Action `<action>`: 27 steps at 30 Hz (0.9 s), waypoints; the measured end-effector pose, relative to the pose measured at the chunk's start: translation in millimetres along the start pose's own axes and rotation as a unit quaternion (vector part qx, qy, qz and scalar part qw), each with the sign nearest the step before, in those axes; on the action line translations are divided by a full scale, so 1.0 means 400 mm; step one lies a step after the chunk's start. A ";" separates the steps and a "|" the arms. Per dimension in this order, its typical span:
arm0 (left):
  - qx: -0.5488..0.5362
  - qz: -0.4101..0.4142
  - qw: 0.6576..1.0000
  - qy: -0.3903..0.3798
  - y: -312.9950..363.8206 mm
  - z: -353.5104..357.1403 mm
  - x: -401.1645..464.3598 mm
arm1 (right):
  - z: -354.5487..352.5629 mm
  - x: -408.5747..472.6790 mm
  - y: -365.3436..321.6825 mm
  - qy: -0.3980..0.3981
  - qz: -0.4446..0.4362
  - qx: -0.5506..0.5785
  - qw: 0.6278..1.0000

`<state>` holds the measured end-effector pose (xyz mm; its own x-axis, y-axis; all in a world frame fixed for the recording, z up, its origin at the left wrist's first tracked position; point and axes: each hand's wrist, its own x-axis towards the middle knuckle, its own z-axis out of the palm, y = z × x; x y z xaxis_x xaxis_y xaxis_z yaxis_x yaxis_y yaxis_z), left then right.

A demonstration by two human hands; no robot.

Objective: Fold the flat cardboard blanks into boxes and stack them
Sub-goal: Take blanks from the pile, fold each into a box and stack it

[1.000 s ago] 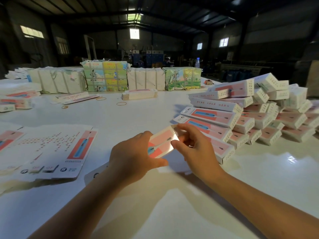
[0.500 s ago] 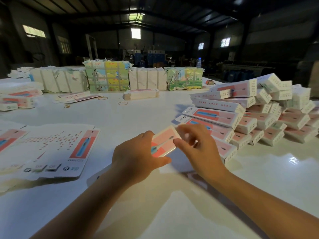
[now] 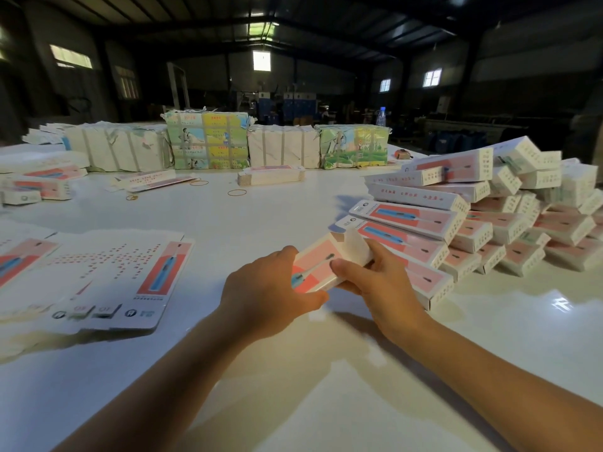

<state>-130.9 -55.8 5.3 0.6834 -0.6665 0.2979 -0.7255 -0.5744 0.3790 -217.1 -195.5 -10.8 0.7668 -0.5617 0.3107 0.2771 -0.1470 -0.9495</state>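
Both hands grip one box (image 3: 321, 265) above the table's (image 3: 267, 223) middle: left hand (image 3: 264, 293) curled around its near end, right hand (image 3: 375, 282) pinching the far end, flap (image 3: 357, 247) unclosed. Stack (image 3: 473, 220) occupies the right edge; blanks (image 3: 107, 275) remain left.

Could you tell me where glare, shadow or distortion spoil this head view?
Head view: glare spot on the table at right; hall behind is dark; wide-angle bending at the edges; forearms cast shadows; the box in both hands' grip is readable, slightly soft.
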 end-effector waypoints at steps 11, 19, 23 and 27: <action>0.057 0.076 0.987 0.133 0.006 0.006 -0.021 | 0.016 -0.031 -0.019 -0.059 -0.275 -0.446 0.850; 0.142 0.149 0.949 0.237 -0.038 -0.001 -0.009 | 0.023 0.048 -0.092 -0.134 0.031 -0.042 0.990; 0.161 0.170 0.936 0.264 -0.055 0.015 -0.005 | 0.029 0.029 -0.058 -0.116 0.012 -0.002 0.993; 0.160 0.184 0.932 0.267 -0.050 0.014 -0.002 | 0.020 0.028 -0.038 -0.073 -0.006 0.019 0.997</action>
<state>-117.2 -46.4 -7.4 0.2643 -0.5643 0.7821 -0.8479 -0.5224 -0.0905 -208.2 -193.0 7.2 0.8389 -0.4347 0.3276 0.3065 -0.1200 -0.9443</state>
